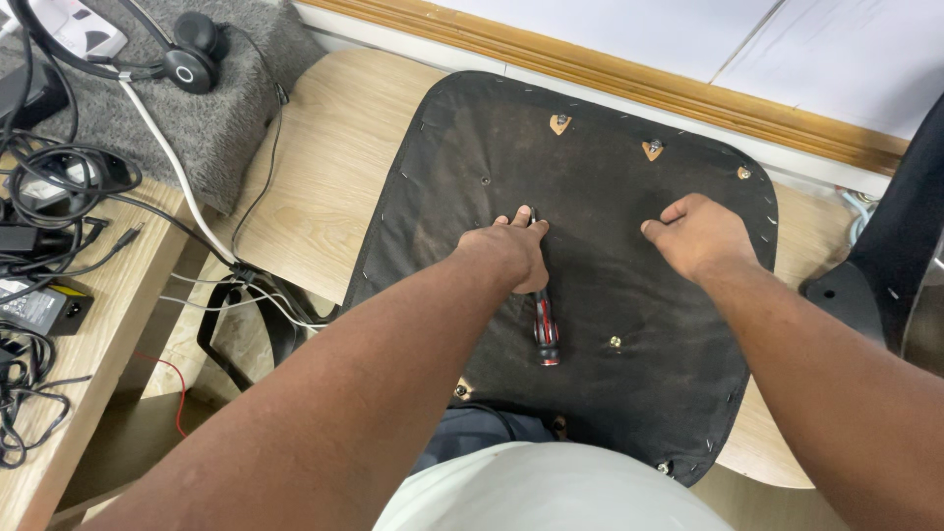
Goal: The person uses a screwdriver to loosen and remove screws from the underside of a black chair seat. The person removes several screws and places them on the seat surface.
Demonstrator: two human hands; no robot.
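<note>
Left hand [506, 254] grips a screwdriver [543, 320] mid-seat [472, 147]; right hand [700, 234], fingers clenched, braces it. A slipping tip could tear the seat's black cover.

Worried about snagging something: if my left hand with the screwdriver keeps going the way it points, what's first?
Probably bare black fabric, then the bolt at the seat's far edge. The left hand points up-frame, slightly right; depth is unclear.
</note>
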